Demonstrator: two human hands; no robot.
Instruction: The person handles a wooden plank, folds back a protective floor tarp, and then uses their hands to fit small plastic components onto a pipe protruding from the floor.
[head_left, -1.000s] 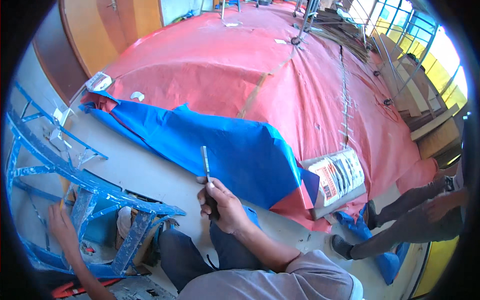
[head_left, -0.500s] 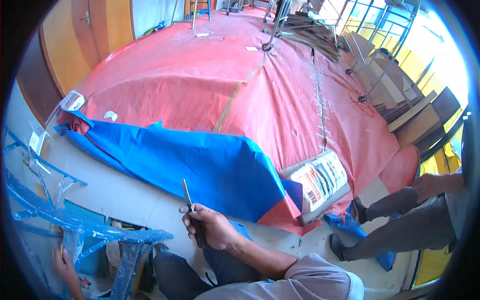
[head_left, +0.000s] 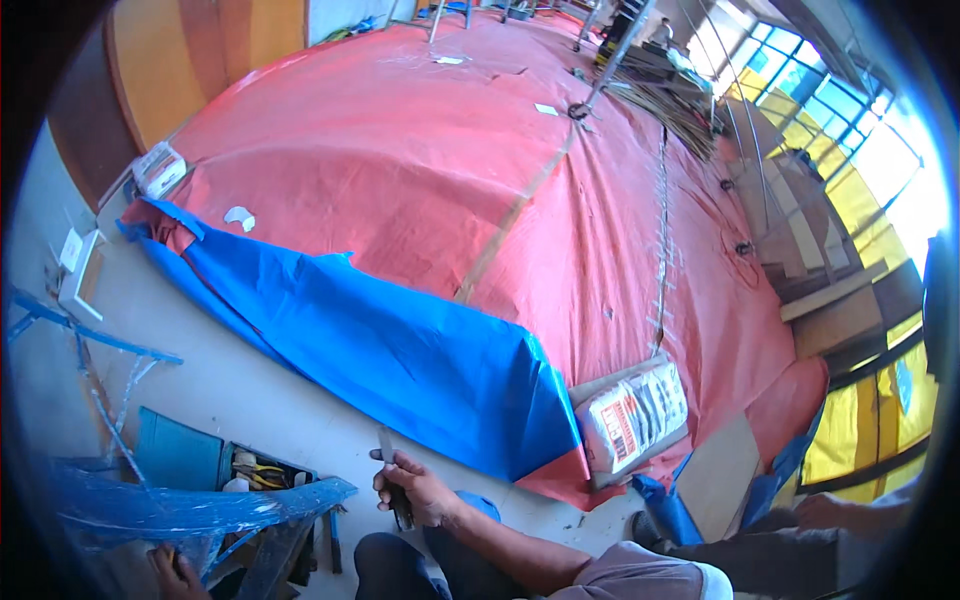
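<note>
My right hand [head_left: 425, 492] is closed round a bladed hand tool [head_left: 386, 443]. Its narrow metal blade points up past my fingers, and a dark handle shows below them; its exact kind is unclear. At the lower left, my left hand [head_left: 177, 574] has its fingers curled beside a paint-spattered blue metal stand [head_left: 200, 508]. A small orange-yellow bit shows at those fingers, too small to name. Beyond my right hand, a blue tarp [head_left: 400, 345] lies folded along the edge of a large red floor sheet [head_left: 380, 170].
A filled white sack [head_left: 635, 415] weighs down the sheet's near corner, and another sack [head_left: 160, 170] its left corner. Beside the stand sits a teal box [head_left: 178, 450] with tools. Boards [head_left: 830, 310] lean at right. Another person's trousered leg [head_left: 770, 562] is at the lower right.
My view has shifted, showing more floor. My right hand, still round the bladed tool, appears lower. My left hand appears lower and further right, while the other person has sunk lower in view.
</note>
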